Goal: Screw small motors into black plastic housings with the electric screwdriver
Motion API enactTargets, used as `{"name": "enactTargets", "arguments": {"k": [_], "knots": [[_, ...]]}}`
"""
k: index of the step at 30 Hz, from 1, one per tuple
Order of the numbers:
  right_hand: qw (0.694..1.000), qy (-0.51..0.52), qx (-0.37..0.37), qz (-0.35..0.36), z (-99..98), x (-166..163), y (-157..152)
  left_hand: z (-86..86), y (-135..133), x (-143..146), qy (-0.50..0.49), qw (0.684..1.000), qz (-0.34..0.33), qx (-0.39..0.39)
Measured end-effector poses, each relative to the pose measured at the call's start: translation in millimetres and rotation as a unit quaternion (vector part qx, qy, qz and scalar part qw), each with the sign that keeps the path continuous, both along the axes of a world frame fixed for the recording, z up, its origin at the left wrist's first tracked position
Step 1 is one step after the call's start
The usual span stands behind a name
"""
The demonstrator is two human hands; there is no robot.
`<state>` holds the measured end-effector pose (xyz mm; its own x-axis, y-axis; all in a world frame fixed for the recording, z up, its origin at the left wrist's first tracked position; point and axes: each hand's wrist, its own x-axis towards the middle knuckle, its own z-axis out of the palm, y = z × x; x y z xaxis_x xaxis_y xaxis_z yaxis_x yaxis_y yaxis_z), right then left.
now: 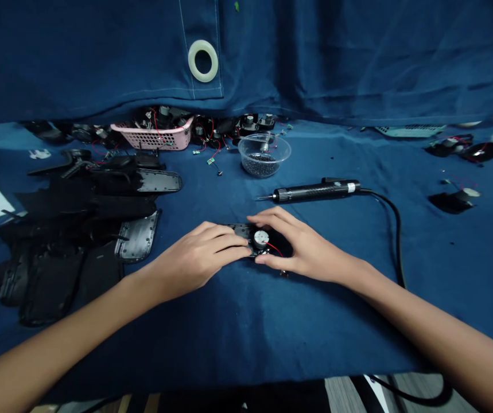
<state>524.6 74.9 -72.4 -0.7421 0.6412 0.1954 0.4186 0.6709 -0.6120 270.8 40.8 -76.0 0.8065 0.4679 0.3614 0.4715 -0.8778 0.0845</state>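
Observation:
On the blue cloth lies a black plastic casing (241, 231) with a small round silver motor (261, 238) and a red wire on its right part. My left hand (205, 252) covers the casing's left part, fingers wrapped over it. From the right, my right hand (298, 241) spans the casing's motor end, thumb at the near side and fingers at the far side. The palm side of both hands is hidden. An electric screwdriver (315, 191) lies just beyond my right hand, its bit pointing left.
A clear plastic bowl (265, 156) holds small dark screws. Behind it, a pink basket (155, 137) is full of wired parts. Black casings (69, 241) pile up at left. More wired black parts (455, 201) lie at right. The screwdriver's cable (396, 229) runs toward the front edge.

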Motion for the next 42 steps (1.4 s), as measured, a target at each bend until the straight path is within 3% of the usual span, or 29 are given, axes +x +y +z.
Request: {"name": "enactTargets", "arguments": {"k": [14, 28, 42], "knots": [[1.0, 0.007, 0.008, 0.005, 1.3, -6, 4, 3.1, -2, 1, 0.023, 1.0, 0.01, -0.005], [1.0, 0.01, 0.016, -0.003, -3.5, -5, 0, -3.7, -8, 5, -0.026, 0.998, 0.048, -0.017], [1.0, -0.004, 0.015, 0.0, -4.2, -3, -1, 10.9, -8, 12, -0.049, 0.994, 0.07, -0.069]]}}
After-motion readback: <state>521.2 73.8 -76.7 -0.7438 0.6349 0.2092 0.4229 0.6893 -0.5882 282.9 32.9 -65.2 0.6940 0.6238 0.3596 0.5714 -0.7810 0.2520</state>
